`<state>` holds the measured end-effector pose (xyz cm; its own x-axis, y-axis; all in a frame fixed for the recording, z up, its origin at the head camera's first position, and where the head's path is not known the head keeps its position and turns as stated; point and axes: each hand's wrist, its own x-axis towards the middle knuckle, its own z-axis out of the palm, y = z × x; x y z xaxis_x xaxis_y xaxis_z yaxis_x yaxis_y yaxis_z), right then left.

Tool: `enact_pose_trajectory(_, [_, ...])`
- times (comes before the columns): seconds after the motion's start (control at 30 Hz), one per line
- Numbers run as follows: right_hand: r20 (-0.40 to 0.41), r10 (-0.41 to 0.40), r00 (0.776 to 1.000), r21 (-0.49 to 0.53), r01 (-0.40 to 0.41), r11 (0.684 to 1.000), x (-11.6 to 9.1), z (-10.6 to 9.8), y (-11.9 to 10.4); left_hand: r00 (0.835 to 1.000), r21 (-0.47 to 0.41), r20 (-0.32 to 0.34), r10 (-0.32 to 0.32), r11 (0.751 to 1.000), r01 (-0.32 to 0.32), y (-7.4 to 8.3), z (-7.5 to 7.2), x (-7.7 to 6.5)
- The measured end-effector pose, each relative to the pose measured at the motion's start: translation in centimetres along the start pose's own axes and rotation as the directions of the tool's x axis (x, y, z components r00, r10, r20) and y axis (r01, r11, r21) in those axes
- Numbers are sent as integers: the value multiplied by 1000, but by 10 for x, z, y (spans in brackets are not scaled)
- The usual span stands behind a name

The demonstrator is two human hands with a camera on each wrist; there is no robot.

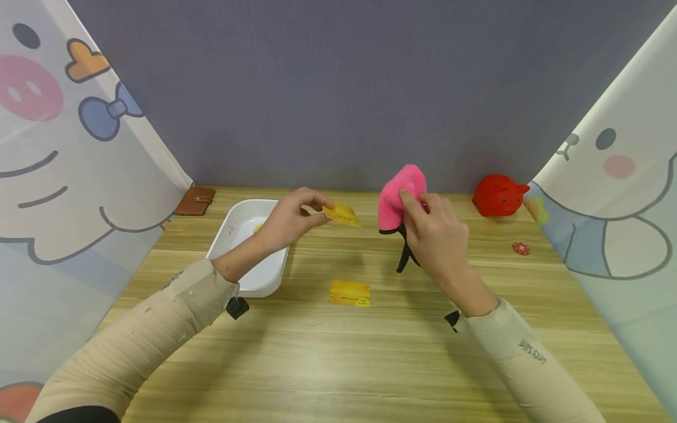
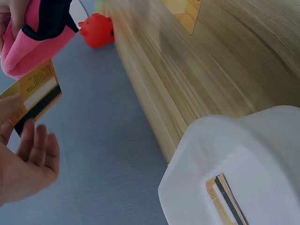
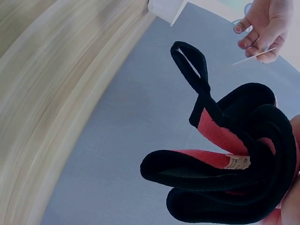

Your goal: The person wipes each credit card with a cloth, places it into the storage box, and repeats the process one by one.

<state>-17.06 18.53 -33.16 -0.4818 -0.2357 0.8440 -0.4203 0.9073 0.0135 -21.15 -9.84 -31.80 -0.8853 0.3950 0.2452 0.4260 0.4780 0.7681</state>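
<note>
My left hand (image 1: pixel 288 220) pinches a gold bank card (image 1: pixel 344 215) by one end above the table. In the left wrist view the card (image 2: pixel 35 96) shows its back, with a dark stripe and a white strip. My right hand (image 1: pixel 436 235) grips a bunched pink plush cloth (image 1: pixel 394 202) with black edging. In the right wrist view a black loop (image 3: pixel 191 65) hangs off the cloth, and a small label shows among its folds. Between the hands, a second gold bank card (image 1: pixel 350 293) lies flat on the table. What the folds hold inside is hidden.
A white tray (image 1: pixel 252 289) stands under my left forearm, with cards (image 2: pixel 225 199) inside it. Behind it lies a brown wallet (image 1: pixel 195 201). A red piggy bank (image 1: pixel 499 195) and a red poker chip (image 1: pixel 521 248) are at the right. A grey panel (image 1: pixel 338 94) closes the back.
</note>
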Motion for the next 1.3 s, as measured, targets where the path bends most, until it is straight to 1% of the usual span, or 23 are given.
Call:
enact_pose_trajectory(0.13, [1, 1, 1000, 1, -1, 1000, -1, 0, 0, 999, -9, -22, -40, 999, 40, -3, 0, 1])
enact_pose_trajectory(0.33, [4, 9, 1000, 11, -9, 1000, -2, 1, -1, 994, -65, -3, -113, 992, 112, -6, 0, 2])
enact_pose_trajectory(0.4, [5, 9, 1000, 14, -9, 1000, -2, 1, -1, 992, -85, -6, -124, 989, 123, -6, 0, 1])
enact_pose_trajectory(0.67, [-7, 1, 1000, 21, -1, 1000, 0, -1, -4, 995, -165, -56, -82, 984, 72, -1, 3, 3])
enact_pose_trajectory(0.8, [-38, 8, 999, 42, -7, 999, 2, -2, -7, 993, -207, -76, -95, 975, 78, 3, 5, 4])
enact_pose_trajectory(0.97, [-82, 14, 997, 61, -9, 998, 4, -3, -10, 990, -277, -64, -126, 955, 104, 7, 8, 4])
enact_pose_trajectory(1.03, [-96, 6, 995, 67, 0, 998, 5, -4, -12, 990, -283, -68, -126, 954, 102, 8, 10, 4])
enact_pose_trajectory(1.1, [-124, -18, 992, 65, 26, 998, 6, -4, -15, 989, -282, -83, -119, 955, 92, 9, 14, 4])
enact_pose_trajectory(1.2, [-174, -82, 981, 47, 91, 995, 7, -2, -22, 988, -286, -109, -106, 956, 71, 12, 22, 5])
enact_pose_trajectory(1.3, [-208, -144, 967, 13, 150, 989, 7, 1, -32, 988, -319, -119, -100, 946, 58, 18, 31, 7])
